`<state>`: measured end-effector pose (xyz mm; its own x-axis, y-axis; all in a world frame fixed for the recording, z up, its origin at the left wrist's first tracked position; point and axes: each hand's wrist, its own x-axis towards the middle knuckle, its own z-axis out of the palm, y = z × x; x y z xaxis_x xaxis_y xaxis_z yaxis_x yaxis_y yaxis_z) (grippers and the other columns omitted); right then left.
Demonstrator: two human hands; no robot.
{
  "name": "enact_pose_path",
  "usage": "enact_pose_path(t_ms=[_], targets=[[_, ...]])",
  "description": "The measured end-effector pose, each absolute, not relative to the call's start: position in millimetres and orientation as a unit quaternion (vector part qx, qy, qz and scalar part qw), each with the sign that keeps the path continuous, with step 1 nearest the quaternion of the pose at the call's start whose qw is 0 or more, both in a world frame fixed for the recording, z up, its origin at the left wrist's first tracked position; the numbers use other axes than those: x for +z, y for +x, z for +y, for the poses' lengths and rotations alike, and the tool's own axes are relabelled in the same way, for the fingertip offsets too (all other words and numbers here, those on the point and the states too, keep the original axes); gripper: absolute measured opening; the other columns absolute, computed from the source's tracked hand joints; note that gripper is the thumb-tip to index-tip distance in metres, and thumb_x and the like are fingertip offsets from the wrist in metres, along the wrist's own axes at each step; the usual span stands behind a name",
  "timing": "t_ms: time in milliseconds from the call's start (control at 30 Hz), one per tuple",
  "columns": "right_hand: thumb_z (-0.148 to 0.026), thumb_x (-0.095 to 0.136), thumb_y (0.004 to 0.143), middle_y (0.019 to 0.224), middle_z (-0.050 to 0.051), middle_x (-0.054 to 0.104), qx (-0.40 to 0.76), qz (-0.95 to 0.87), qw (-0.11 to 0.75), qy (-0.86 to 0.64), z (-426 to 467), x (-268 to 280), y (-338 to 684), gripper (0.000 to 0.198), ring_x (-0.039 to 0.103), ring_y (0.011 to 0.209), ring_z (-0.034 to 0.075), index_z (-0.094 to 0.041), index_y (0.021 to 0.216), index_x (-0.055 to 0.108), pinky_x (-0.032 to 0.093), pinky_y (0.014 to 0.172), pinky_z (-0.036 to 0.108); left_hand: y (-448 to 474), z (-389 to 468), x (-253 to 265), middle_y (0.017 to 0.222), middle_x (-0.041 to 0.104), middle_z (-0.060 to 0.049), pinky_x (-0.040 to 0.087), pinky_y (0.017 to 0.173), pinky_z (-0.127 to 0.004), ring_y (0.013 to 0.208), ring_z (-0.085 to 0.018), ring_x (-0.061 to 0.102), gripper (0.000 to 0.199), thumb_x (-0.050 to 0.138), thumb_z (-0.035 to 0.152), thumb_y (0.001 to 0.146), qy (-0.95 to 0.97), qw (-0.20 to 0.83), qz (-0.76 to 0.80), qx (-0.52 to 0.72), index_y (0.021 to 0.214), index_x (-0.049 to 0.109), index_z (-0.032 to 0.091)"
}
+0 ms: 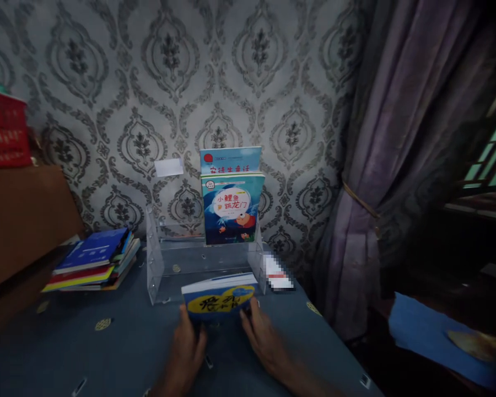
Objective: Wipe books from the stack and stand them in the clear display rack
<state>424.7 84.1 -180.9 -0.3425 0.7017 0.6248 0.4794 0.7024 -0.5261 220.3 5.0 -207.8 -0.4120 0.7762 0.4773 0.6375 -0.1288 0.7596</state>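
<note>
Between my two hands is a blue book (221,302) with a yellow patch and dark lettering on its cover, tilted so its white page edges show on top. My left hand (187,344) grips its left side, and my right hand (261,331) grips its right side. Just beyond it stands a clear plastic book rack (182,257) with stepped tiers. Two picture books rest upright at the rack's right side: a dark-blue one with a fish (231,212) in front, and a light-blue one (231,158) behind.
A stack of books (93,256) lies left of the rack, beside a brown cardboard box (25,220) with a red basket (5,129) above it. A blurred white item (276,271) lies right of the rack. A purple curtain (355,220) hangs past the right edge of the dark tablecloth (119,353).
</note>
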Motion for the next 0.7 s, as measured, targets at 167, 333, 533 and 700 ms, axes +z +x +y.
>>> enact_pose_path(t_ms=[167,333,533,700], targets=[[-0.049,0.031,0.103,0.081,0.011,0.072,0.153,-0.815,0.437,-0.349,86.2,-170.0,424.3,0.040,0.072,0.071,0.026,-0.019,0.112,0.057,0.059,0.062,0.037,222.8,-2.0,-187.9,0.124,0.067,-0.021,0.054,0.097,-0.044,0.114,-0.028,0.066,0.059,0.045,0.034,0.093,0.594,0.076,0.626,0.499,0.146,0.035,0.010],[-0.048,0.034,0.103,0.076,0.009,0.068,0.159,-0.822,0.442,-0.322,87.4,-166.0,424.7,0.035,0.068,0.064,0.025,-0.020,0.107,0.055,0.054,0.055,0.034,221.6,-5.5,-177.0,0.127,0.064,-0.020,0.051,0.102,-0.049,0.121,-0.030,0.060,0.060,0.052,0.034,0.090,0.594,0.005,0.654,0.468,0.143,0.036,0.011],[-0.048,0.034,0.103,0.082,0.010,0.070,0.162,-0.816,0.463,-0.307,87.2,-164.2,422.5,0.039,0.068,0.072,0.026,-0.019,0.117,0.057,0.057,0.064,0.037,218.0,-9.7,-158.4,0.119,0.065,-0.014,0.055,0.097,-0.045,0.111,-0.026,0.064,0.044,0.052,0.035,0.092,0.599,0.003,0.660,0.454,0.131,0.044,0.016],[-0.038,0.037,0.102,0.083,0.008,0.070,0.184,-0.828,0.436,-0.300,86.2,-154.9,424.6,0.032,0.068,0.070,0.025,-0.020,0.120,0.057,0.057,0.067,0.037,213.5,-4.2,-153.3,0.111,0.067,-0.014,0.057,0.092,-0.047,0.106,-0.027,0.066,0.050,0.051,0.039,0.094,0.578,0.039,0.681,0.448,0.135,0.040,0.014]])
